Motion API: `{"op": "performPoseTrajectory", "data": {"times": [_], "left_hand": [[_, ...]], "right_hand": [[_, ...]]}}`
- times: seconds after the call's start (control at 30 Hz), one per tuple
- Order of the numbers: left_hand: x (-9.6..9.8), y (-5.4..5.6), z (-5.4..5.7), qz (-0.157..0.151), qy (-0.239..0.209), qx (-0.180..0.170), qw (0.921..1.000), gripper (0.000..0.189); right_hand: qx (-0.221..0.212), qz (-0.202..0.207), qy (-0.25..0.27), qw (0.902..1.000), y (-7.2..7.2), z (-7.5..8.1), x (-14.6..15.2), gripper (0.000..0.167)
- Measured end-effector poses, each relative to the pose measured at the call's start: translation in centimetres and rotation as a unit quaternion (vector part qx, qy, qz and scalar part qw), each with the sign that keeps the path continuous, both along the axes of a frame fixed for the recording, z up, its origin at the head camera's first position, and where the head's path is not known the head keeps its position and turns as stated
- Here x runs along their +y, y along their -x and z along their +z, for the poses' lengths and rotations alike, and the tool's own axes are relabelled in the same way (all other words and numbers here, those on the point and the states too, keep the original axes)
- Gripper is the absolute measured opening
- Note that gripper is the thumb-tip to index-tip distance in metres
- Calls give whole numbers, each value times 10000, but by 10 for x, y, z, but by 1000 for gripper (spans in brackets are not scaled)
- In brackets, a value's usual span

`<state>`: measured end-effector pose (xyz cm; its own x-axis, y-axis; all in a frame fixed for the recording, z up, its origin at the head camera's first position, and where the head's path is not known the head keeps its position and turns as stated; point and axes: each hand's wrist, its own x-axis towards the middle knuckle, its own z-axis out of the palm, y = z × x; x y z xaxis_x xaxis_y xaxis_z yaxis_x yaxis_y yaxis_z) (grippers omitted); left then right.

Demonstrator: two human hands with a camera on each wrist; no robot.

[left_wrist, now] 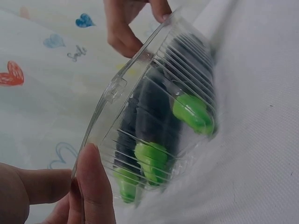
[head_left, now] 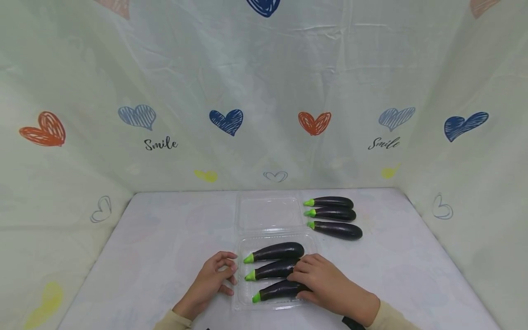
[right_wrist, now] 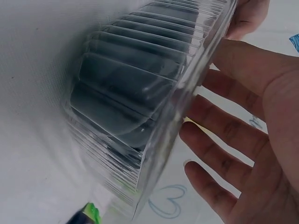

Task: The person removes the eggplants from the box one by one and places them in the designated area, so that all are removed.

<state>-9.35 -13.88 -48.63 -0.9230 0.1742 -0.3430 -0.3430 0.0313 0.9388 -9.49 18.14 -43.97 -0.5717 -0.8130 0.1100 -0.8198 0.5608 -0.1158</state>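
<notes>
A clear plastic clamshell box (head_left: 240, 293) lies with its lid (head_left: 268, 213) folded back. Inside it three dark eggplants with green stem ends lie side by side: the far one (head_left: 284, 251), the middle one (head_left: 272, 270) and the near one (head_left: 280, 290). At the box's left edge, my left hand (head_left: 208, 282) pinches the rim between thumb and fingers (left_wrist: 96, 186). My right hand (head_left: 327, 284) reaches over the right edge, covering the blunt ends of the middle and near eggplants. Its fingers (right_wrist: 224, 121) look extended and spread along the rim in the right wrist view.
To the right of the lid, three more eggplants lie in a column: a far one (head_left: 333, 201), a middle one (head_left: 336, 213) and a near one (head_left: 340, 230). A white cloth covers the table (head_left: 165, 247). Behind it hangs a pale curtain (head_left: 268, 82) printed with hearts.
</notes>
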Motion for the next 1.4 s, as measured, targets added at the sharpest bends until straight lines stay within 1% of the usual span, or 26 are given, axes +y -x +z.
{"op": "performPoseTrajectory", "data": {"times": [0.13,0.37,0.67,0.83,1.1,1.17,1.3,1.4], "left_hand": [[-1,0,0,-15,-29,3,10000,39],[-1,0,0,-24,-45,13,10000,39],[-1,-1,-1,-38,-92,33,9999,38],[-1,-1,-1,-39,-91,54,9999,39],[-1,-1,1,-36,-80,18,10000,40],[-1,-1,1,-42,-77,7,10000,40],[-1,-2,1,-60,-99,43,9999,40],[-1,-2,0,-78,-129,77,9999,41]], "right_hand": [[36,39,-224,9997,2,0,-2,35],[-149,-95,-764,9969,2,1,-7,36],[65,-4,-1098,9939,4,-3,-13,43],[118,17,-1233,9923,5,-5,-16,46],[563,198,-1394,9884,5,-7,-16,43],[602,250,-1432,9875,5,-7,-15,44],[632,330,-1391,9877,4,-7,-11,45],[642,352,-1251,9894,4,-8,-8,45]]}}
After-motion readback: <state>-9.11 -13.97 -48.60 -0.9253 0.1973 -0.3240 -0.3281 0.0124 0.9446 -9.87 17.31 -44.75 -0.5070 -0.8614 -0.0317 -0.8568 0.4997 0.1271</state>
